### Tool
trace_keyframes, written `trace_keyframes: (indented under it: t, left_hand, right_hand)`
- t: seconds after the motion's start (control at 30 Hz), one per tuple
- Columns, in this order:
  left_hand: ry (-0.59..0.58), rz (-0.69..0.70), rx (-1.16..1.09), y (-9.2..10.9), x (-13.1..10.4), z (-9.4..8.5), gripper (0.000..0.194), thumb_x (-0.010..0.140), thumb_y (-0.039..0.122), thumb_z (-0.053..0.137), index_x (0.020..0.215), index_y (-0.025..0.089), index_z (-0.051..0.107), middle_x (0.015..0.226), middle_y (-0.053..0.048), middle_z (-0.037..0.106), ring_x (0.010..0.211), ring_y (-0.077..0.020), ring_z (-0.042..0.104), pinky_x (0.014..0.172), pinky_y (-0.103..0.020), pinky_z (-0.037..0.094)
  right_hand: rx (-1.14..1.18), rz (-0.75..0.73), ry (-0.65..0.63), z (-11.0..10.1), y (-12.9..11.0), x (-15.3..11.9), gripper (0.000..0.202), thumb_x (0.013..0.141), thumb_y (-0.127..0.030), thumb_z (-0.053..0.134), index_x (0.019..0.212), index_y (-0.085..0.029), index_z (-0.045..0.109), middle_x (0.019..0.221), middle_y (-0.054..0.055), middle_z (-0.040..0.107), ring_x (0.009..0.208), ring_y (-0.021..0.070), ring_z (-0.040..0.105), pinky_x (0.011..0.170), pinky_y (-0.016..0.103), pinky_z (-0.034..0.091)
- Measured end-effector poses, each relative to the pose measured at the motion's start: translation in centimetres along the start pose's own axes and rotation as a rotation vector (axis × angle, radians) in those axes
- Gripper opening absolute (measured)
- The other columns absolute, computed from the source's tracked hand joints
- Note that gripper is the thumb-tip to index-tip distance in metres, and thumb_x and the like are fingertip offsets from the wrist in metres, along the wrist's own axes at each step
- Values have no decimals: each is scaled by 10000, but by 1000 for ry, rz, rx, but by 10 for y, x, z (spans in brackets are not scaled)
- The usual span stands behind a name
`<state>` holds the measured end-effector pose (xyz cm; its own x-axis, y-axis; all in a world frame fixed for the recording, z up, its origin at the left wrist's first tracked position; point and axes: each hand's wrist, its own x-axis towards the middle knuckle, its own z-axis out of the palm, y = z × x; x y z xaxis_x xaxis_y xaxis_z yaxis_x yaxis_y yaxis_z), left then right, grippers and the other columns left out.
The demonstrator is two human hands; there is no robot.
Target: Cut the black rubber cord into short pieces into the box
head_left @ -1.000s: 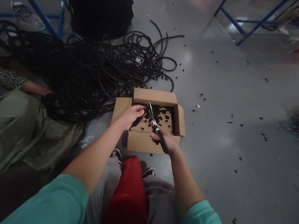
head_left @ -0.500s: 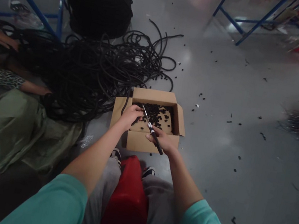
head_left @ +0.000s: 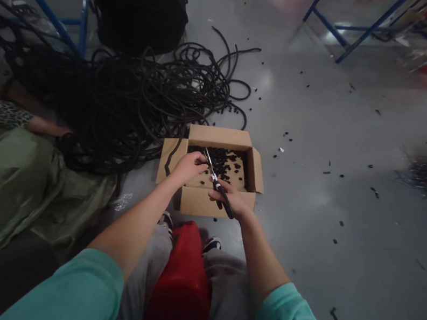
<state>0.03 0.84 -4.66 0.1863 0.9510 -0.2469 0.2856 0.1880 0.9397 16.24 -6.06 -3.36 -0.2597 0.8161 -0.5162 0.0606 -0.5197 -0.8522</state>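
My right hand (head_left: 231, 198) grips the scissors (head_left: 214, 177), blades at 11 o'clock over the box (head_left: 206, 202). My left hand (head_left: 190, 167) pinches the black tubing (head_left: 169, 155). I judge those fingertips risk a nick, sitting so close to the blades.

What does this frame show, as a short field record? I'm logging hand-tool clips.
left hand: pinches black tubing over the box
right hand: grips scissors, blades at the tubing
cardboard box: open on the floor, cut black pieces inside
tubing pile: tangled, left of the box
floor: grey, scattered black bits
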Motion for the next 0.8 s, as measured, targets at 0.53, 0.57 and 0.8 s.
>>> trace_keyframes:
  t: [0.53, 0.57, 0.8]
  left_hand:
    - [53, 136, 222, 9, -3, -1, 83, 616, 132, 604, 683, 161, 563, 727, -8, 600, 708, -133, 549, 707, -268, 425]
    - [48, 141, 208, 7, -3, -2, 80, 619, 137, 603, 683, 160, 562, 728, -7, 602, 705, -132, 549, 705, -269, 426]
    - [19, 152, 123, 3, 0, -6, 109, 633, 204, 617, 723, 155, 580, 772, -21, 625, 738, -135, 568, 708, -268, 445]
  right_hand:
    - [77, 46, 64, 9, -3, 0, 582, 470, -351, 735, 983, -137, 564, 499, -79, 425, 423, 68, 392, 418, 222, 312]
    - [76, 50, 77, 9, -4, 0, 579, 461, -345, 736, 974, -139, 567, 492, -82, 424, 416, 65, 388, 413, 219, 313]
    - [12, 59, 140, 11, -9, 0, 555, 450, -324, 723, 956, -141, 586, 447, -91, 410, 372, 54, 355, 378, 206, 284]
